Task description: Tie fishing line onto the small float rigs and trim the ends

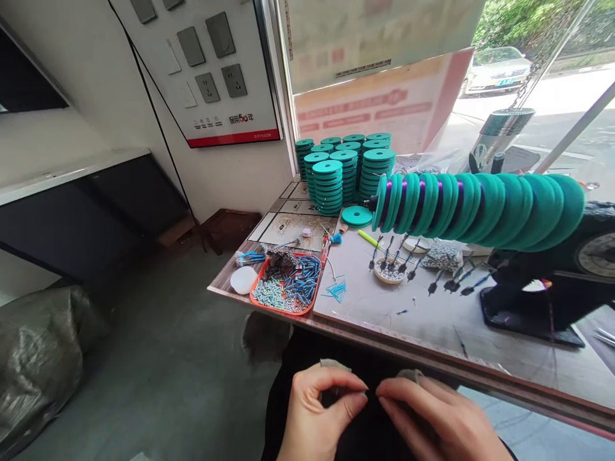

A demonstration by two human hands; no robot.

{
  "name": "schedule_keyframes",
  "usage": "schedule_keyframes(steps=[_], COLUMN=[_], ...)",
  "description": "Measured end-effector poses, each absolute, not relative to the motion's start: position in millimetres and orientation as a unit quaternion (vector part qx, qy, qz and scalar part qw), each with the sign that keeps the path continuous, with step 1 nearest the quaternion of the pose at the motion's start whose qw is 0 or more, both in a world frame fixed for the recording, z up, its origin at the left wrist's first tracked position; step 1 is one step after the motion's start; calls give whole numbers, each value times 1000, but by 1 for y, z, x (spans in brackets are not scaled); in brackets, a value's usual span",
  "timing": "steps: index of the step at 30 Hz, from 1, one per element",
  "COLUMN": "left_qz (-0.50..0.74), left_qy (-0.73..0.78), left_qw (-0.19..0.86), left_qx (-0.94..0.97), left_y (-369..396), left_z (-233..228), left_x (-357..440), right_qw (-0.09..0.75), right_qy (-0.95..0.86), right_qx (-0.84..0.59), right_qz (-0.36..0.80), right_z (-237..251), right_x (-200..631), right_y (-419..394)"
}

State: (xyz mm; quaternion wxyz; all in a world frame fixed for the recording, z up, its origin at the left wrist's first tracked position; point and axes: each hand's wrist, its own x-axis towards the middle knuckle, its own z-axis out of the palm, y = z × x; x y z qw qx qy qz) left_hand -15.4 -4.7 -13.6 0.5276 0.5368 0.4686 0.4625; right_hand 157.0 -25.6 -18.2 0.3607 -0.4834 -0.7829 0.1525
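Fingertips pinched together over your lap, below the table [384,346] edge.
Your left hand [317,413] and right hand [432,419] pinch something too fine to make out, probably thread; next calls for steady, close fingers. Red tray [288,282] sits well apart.

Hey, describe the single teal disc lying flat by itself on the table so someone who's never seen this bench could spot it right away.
Start at the stacks of teal discs at the far end of the table, by the window. Just in front of them, left of the row of discs on the horizontal spindle, lies the single teal disc. It alone lies flat and unstacked.
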Motion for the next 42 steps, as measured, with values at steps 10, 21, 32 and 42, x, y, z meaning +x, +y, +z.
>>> schedule_keyframes(steps=[10, 21, 32, 42], left_qz=[462, 481, 464, 480], left_qy=[470, 462, 448, 450], left_qw=[415, 426, 416, 380], left_qx=[627, 611, 641, 650], left_y=[-4, -3, -1, -5], left_z=[-11, -18, -17, -29], left_x=[-15, -13, -14, -15], right_qw=[392, 380, 412, 403], right_qy=[-762, -771, -750, -756], right_qx=[-489, -486, -503, -503], right_qz=[165, 161, 117, 115], right_z=[-14, -11, -21, -21], right_x=[148, 152, 144, 144], right_y=[-22, -25, -24, -24])
